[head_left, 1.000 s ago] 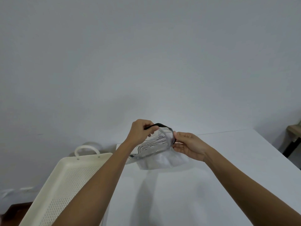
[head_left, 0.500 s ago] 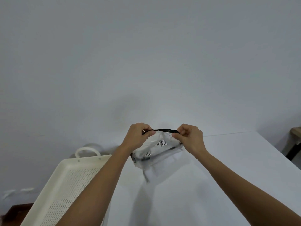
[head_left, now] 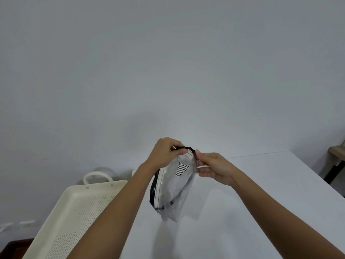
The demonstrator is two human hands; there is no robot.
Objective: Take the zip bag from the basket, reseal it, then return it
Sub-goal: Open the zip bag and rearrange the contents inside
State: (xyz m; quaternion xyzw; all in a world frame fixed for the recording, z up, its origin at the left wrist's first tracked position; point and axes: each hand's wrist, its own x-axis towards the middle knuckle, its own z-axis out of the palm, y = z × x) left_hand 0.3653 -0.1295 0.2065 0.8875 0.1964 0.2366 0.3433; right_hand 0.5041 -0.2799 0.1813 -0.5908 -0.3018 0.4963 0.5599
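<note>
A clear zip bag (head_left: 172,189) with a black zip edge and a striped item inside hangs in the air above the white table (head_left: 261,193). My left hand (head_left: 164,152) pinches the black top edge at its left end. My right hand (head_left: 214,168) grips the same edge at its right end, close beside the left. The bag dangles tilted, its bottom corner near the table top. The cream perforated basket (head_left: 74,217) with a loop handle sits at the lower left, beyond the table's left edge.
A plain grey wall fills the background. A wooden piece of furniture with dark legs (head_left: 336,161) stands at the far right past the table edge. A dark brown surface (head_left: 13,247) shows at the bottom left corner.
The bag has swung from lying stretched sideways between my hands to hanging down tilted. My right hand has shifted and my hands are closer together on the zip edge.
</note>
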